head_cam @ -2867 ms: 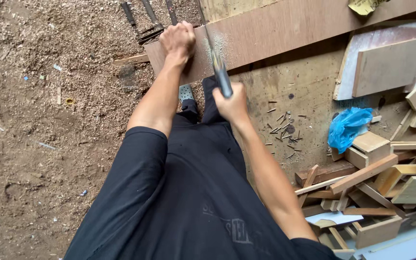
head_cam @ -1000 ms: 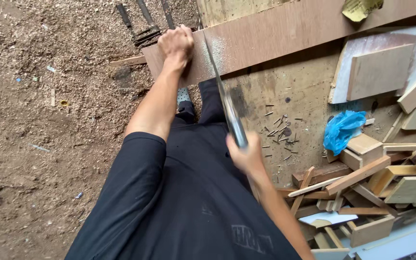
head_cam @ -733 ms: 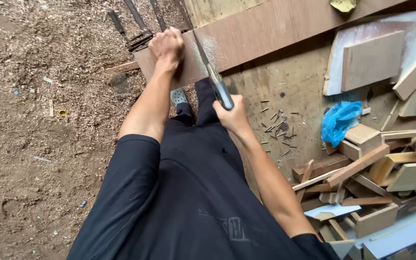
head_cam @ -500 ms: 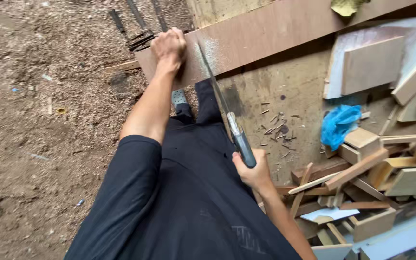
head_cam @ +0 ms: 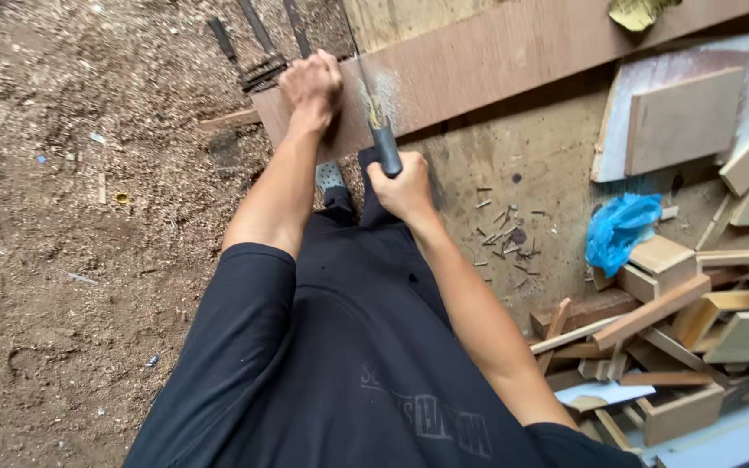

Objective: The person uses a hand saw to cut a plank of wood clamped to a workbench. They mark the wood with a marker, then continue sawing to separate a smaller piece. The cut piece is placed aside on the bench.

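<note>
**Sawing a board, held down by hand and foot**

Far left: bare ground (head_cam: 71, 260) covered in sawdust and chips, nothing staged there. That side is just where the waste falls.

Near the board's left end some dark metal bars (head_cam: 257, 48) lie in the dust, just beyond our fist. We can't tell what they are.

Our left hand (head_cam: 309, 85) is closed into a fist and pressed on the near-left end of the long board (head_cam: 513, 56). It isn't gripping anything; the arm is straight, so body weight goes down through it and stops the board from shifting under the stroke.

Below it, our shoe (head_cam: 329, 178) shows at the board's near edge. It looks tucked under or against the board, probably a prop or brace; the exact contact is hidden.

Just right of the fist, our right hand (head_cam: 405, 186) is clamped around the dark handle of the saw (head_cam: 374, 117). The blade runs away from us, across the board's width, with pale dust around the cut. The cut sits close to the holding hand, which keeps the wood stiff there.

The board runs up and right, out of view.

Right of us: loose nails (head_cam: 504, 238) scattered on the floor, a blue plastic bag (head_cam: 619, 230), then a heap of offcuts (head_cam: 687, 321) and a flat panel (head_cam: 682, 121). All well apart from the cut, so the saw arm swings free.
</note>
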